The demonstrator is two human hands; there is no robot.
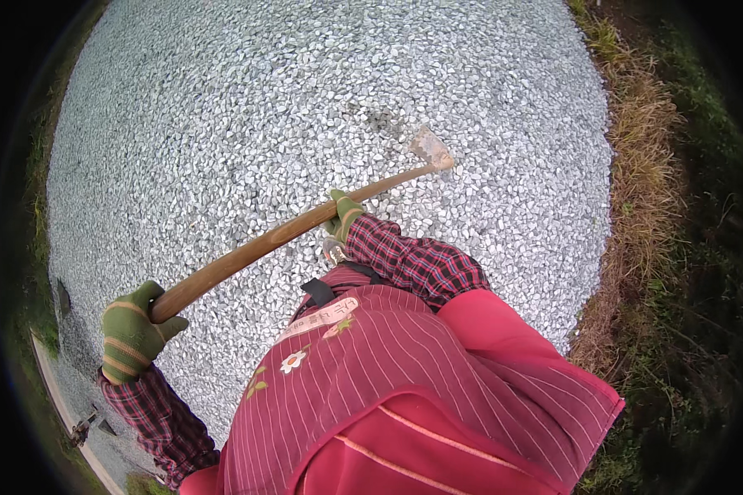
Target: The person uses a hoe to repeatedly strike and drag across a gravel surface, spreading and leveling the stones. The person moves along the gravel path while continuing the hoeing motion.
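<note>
Across the front of my body runs a hoe with a long wooden handle (254,250). My left hand (130,331), in a green glove with tan stripes, is closed around the handle's butt end at the lower left. Farther along the shaft, my right hand (345,216) grips it in a matching glove. The pale, dirt-coated hoe blade (430,147) is at the far end, low over or resting on the gravel (285,124); which of these I cannot tell. Just beyond the blade is a darker, disturbed patch of gravel (381,119).
Dry, straw-coloured grass (641,154) and dark green weeds (675,371) border the gravel on the right. A pale kerb-like strip (68,408) curves along the lower left, with a small dark object (82,428) by it. One shoe (334,252) shows beneath the striped red apron (371,365).
</note>
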